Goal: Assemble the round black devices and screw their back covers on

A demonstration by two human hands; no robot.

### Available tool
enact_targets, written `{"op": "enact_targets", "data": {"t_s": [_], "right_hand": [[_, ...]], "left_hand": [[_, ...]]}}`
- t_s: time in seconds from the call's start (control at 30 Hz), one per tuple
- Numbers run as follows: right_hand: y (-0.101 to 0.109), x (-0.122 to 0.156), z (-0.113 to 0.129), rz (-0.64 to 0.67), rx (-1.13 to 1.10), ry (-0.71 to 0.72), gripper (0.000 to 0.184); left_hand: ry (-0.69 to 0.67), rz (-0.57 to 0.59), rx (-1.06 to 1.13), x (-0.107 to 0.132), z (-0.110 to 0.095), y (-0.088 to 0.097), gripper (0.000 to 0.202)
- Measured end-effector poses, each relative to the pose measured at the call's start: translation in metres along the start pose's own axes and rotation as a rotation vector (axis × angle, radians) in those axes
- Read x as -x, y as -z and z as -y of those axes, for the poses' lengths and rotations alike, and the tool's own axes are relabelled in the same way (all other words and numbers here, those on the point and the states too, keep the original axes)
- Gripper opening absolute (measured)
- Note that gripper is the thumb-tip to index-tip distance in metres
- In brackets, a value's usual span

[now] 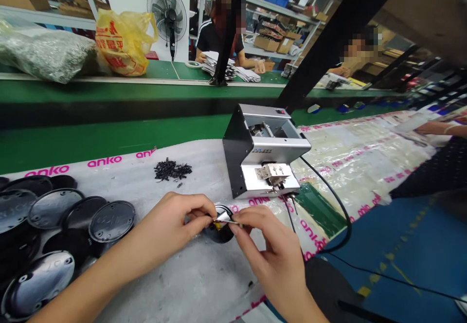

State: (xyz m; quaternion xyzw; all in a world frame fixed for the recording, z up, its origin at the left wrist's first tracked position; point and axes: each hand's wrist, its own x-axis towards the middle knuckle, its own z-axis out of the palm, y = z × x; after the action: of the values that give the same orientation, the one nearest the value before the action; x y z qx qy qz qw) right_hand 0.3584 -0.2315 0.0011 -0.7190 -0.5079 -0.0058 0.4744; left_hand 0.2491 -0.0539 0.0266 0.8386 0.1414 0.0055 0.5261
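Observation:
My left hand and my right hand face each other over the table, thumb and fingers pinched. Between them is a small thin silvery piece, with a bit of yellow showing under it; its exact kind cannot be made out. Just below my fingertips lies a round black plastic cover, partly hidden by my hands. Beyond it stands a grey and black bench machine with a metal fixture at its front. A heap of small black pieces lies left of the machine.
Many round black covers are piled at the left. White printed sheeting covers the table. A black cable loops right of the machine. Across a green bench with bags and paper stacks, people sit; another person's arm reaches in at right.

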Motion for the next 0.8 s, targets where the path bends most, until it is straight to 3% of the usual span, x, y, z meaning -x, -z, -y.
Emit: {"op": "enact_targets", "data": {"t_s": [0.1, 0.27, 0.37, 0.5, 0.67, 0.8], "right_hand": [[-0.004, 0.003, -0.002, -0.020, 0.047, 0.062, 0.023], [-0.003, -0.014, -0.006, 0.196, 0.025, 0.397, 0.023], [0.002, -0.030, -0.008, 0.272, 0.008, 0.504, 0.026], [0.009, -0.047, -0.007, 0.366, 0.059, 0.477, 0.025], [0.021, -0.051, -0.006, 0.500, 0.085, 0.341, 0.035], [0.027, -0.045, -0.008, 0.630, 0.111, 0.271, 0.024]], "left_hand": [[0.004, -0.023, 0.008, 0.000, 0.000, -0.002, 0.018], [-0.007, -0.087, 0.105, 0.001, 0.003, -0.005, 0.017], [0.025, -0.186, 0.211, 0.002, 0.008, -0.003, 0.016], [0.125, -0.253, 0.497, 0.003, 0.015, 0.000, 0.012], [0.232, -0.154, 0.861, 0.001, 0.018, -0.002, 0.020], [0.251, -0.105, 1.019, 0.001, 0.021, -0.005, 0.015]]}}
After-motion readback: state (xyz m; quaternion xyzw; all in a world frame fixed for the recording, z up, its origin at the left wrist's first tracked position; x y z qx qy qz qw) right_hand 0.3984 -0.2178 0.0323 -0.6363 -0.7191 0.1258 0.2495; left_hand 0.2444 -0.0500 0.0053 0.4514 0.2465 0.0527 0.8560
